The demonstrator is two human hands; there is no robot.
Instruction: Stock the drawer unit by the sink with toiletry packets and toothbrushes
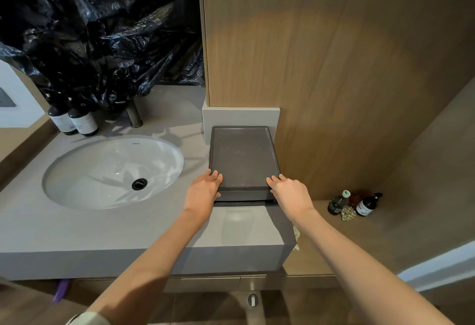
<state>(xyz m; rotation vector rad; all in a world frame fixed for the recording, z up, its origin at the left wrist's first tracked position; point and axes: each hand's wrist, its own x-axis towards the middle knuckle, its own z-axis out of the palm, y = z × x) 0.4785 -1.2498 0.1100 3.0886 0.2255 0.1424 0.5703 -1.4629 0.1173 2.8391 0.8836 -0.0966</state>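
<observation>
A dark grey drawer unit [243,157] stands on the grey counter to the right of the white sink [113,170], its back against a wood-panelled wall. My left hand [203,191] rests on the unit's front left corner, fingers lying on the top edge. My right hand [288,192] rests on the front right corner in the same way. The drawers look closed, with a thin gap showing at the bottom front. No toiletry packets or toothbrushes are in view.
Two dark pump bottles [74,119] and a tap [135,116] stand behind the sink under black plastic sheeting [102,29]. Lower right, on a ledge, sit a green-capped bottle [338,202] and a dark pump bottle [368,203]. The counter edge [154,260] runs across below.
</observation>
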